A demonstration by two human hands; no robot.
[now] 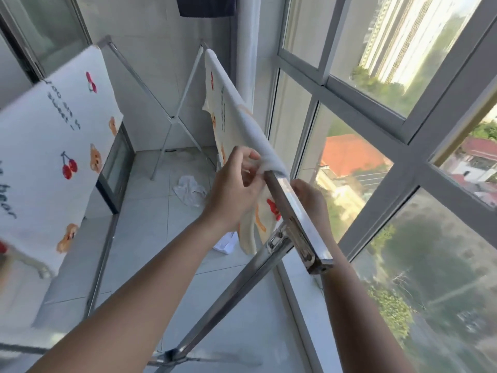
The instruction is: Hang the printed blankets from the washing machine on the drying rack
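Note:
A cream printed blanket (236, 114) with cherries and bears is draped over the right top bar of the metal drying rack (295, 219), beside the window. My left hand (236, 189) pinches its near edge on the inner side of the bar. My right hand (309, 195) is on the window side of the bar, partly hidden by it, fingers curled at the same edge; its grip cannot be made out. A second printed blanket (51, 157) hangs over the rack's left bar, spread flat.
Tall windows (376, 109) run close along the right. Crumpled white cloth (189, 189) lies on the tiled floor under the rack, with another white piece (227, 244) near the hanging blanket. Dark clothing (207, 5) hangs overhead. Rack legs (172, 135) cross at the far end.

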